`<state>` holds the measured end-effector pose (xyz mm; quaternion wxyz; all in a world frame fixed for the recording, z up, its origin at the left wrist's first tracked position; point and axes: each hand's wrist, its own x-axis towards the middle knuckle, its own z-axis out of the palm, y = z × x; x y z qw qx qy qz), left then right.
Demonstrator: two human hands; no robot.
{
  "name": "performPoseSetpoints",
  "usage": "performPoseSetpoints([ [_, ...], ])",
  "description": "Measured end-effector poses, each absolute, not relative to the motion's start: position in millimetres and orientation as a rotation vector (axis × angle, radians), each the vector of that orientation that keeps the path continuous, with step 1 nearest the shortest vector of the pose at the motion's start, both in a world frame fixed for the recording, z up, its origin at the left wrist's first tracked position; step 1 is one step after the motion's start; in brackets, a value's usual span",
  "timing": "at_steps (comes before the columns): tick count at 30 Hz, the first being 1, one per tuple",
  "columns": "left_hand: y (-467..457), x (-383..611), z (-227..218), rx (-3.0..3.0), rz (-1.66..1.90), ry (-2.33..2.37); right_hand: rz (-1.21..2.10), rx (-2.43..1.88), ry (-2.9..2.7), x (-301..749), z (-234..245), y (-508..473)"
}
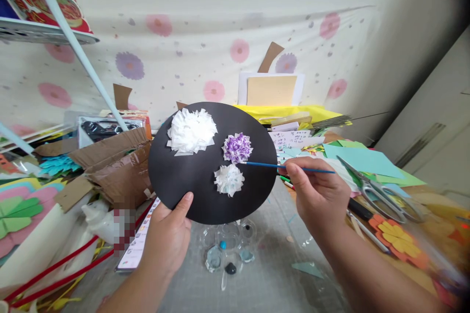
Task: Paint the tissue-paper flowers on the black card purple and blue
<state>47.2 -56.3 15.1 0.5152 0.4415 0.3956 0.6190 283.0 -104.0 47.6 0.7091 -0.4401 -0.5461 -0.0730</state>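
A round black board (pixel 183 176) is held up in my left hand (pixel 172 227), the thumb pressed on its lower front and the other fingers behind it. On the board sit a large white paper flower (pixel 193 129), a smaller purple-and-white one (pixel 237 147) and a pale one with bluish tints (pixel 229 179). Between the thumb and fingers of my right hand (pixel 316 190) is a thin blue paintbrush (pixel 264 164). Its tip reaches the lower edge of the purple flower; whether it touches is hard to tell.
Below the board, a clear plastic palette (pixel 231 249) with black and bluish paint lies on the grey mat (pixel 264 288). Scissors (pixel 378 193) and coloured paper (pixel 367 159) lie at right. At left are a cardboard box (pixel 117 166), a white bottle (pixel 97 222) and a phone (pixel 137 242).
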Motion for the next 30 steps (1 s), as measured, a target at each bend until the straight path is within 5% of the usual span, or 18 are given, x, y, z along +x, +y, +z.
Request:
performPoseSetpoints([
  [14,-55.2,48.8,15.1,0.978,1.49,0.898,0.098,-0.94,-1.015,280.5,53.2,-102.4],
  [30,-57.2,49.8,17.8,0.898,1.499,0.874,-0.271,-0.926,-1.209,282.8,55.9,-108.8],
])
